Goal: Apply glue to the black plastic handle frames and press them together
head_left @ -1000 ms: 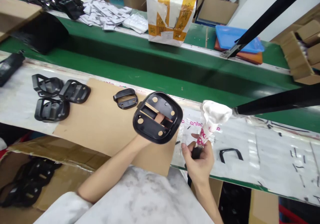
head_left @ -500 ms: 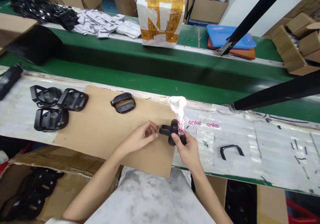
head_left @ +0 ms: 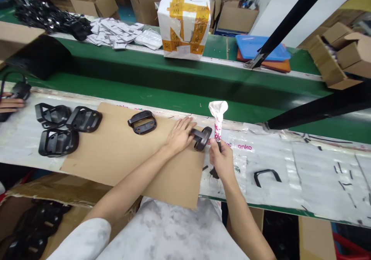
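My left hand reaches across the cardboard sheet, its fingers closed at the loop of a black plastic bracket. The bracket is tipped on edge near the sheet's right side. My right hand grips the dark handle of a hammer. The hammer's head, wrapped in white plastic, points up and stands apart from the bracket. A similar black bracket lies on the sheet to the left. To the right, a loose black U-shaped handle rests on the white-covered bench.
Several black brackets sit at the bench's left. A co-worker's hand holds a black corded item at the left edge. Beyond the green channel stands a taped white box. A dark post slants across the right.
My left hand has moved up and right to the bracket, which now leans away from my right hand. My right hand has let go of the bracket and holds just the hammer, raised slightly.
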Motion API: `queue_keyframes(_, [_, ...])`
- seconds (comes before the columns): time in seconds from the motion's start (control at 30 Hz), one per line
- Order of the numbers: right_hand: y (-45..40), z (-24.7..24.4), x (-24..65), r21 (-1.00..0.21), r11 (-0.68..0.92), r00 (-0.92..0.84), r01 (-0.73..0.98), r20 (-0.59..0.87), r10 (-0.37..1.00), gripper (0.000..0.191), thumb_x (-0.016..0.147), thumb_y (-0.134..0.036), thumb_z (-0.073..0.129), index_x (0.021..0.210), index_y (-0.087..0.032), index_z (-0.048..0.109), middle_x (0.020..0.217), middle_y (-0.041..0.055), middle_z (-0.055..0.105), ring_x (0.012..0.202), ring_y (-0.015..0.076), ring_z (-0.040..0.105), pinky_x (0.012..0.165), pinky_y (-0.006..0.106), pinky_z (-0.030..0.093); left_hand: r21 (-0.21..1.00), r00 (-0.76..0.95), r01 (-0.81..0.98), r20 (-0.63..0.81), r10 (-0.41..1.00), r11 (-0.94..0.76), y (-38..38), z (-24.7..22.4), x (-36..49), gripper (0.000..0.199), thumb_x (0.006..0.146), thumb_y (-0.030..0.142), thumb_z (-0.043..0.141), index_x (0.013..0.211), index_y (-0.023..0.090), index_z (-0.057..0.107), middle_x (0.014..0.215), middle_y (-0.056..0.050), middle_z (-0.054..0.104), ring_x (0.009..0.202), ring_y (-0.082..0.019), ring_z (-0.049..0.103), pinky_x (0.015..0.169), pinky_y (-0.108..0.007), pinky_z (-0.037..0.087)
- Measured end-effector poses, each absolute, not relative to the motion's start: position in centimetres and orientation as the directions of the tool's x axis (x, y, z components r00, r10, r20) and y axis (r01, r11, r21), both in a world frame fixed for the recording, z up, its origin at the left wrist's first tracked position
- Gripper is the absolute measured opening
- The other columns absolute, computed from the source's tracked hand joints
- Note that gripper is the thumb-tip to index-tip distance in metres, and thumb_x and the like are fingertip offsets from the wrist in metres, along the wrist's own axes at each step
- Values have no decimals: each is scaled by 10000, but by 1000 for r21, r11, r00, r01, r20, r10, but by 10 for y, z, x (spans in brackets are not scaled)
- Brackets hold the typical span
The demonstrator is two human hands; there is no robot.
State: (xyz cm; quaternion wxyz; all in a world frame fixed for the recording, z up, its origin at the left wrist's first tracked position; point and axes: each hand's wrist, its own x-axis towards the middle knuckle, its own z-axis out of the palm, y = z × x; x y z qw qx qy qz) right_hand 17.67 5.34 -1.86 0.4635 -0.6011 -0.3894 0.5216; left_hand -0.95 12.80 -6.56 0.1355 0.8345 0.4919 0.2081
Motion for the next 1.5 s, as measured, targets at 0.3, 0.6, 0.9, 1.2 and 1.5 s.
queue_keyframes(0.3, [-21, -38, 190, -880, -471, 142, -64, -476, 868, 772, 908, -857, 572, 1182, -135, 598, 647, -76, 353, 468, 77, 254, 384, 193, 220, 395, 399, 808, 182, 899, -438, 127, -66, -6, 707, 973, 211, 555, 1660, 182, 388, 1745, -142, 292, 1640, -307, 227, 1336, -534, 203])
queue_keyframes(0.6, [-32, -53, 188, -814, -581, 13, -11, -581, 814, 808, 863, -889, 604, 1154, -135, 590, 625, -89, 309, 464, 74, 216, 390, 203, 190, 487, 391, 761, 182, 902, -428, 127, -66, -11, 826, 850, 197, 594, 1643, 114, 377, 1733, -130, 325, 1632, -284, 245, 1353, -489, 167])
queue_keyframes(0.9, [-36, -35, 172, -865, -499, 227, -61, -499, 836, 782, 853, -989, 451, 912, -210, 478, 616, -66, 340, 468, 81, 281, 411, 203, 253, 492, 373, 776, 147, 916, -395, 126, -62, -7, 826, 832, 143, 549, 1636, 76, 370, 1732, -136, 326, 1634, -289, 234, 1358, -476, 146])
queue_keyframes(1.2, [-38, -25, 184, -811, -583, 208, -45, -579, 789, 787, 797, -992, 543, 851, -211, 465, 586, -80, 301, 451, 63, 235, 394, 186, 211, 532, 340, 760, 163, 926, -373, 126, -65, -7, 845, 821, 131, 542, 1639, 49, 347, 1710, -149, 364, 1620, -277, 268, 1354, -455, 163])
queue_keyframes(1.5, [-33, -27, 192, -765, -643, 163, 42, -630, 760, 785, 751, -971, 636, 816, -202, 500, 559, -76, 311, 428, 62, 235, 381, 199, 205, 532, 337, 758, 176, 925, -377, 126, -66, -7, 831, 804, 126, 569, 1613, 47, 395, 1697, -161, 380, 1606, -296, 292, 1349, -452, 164])
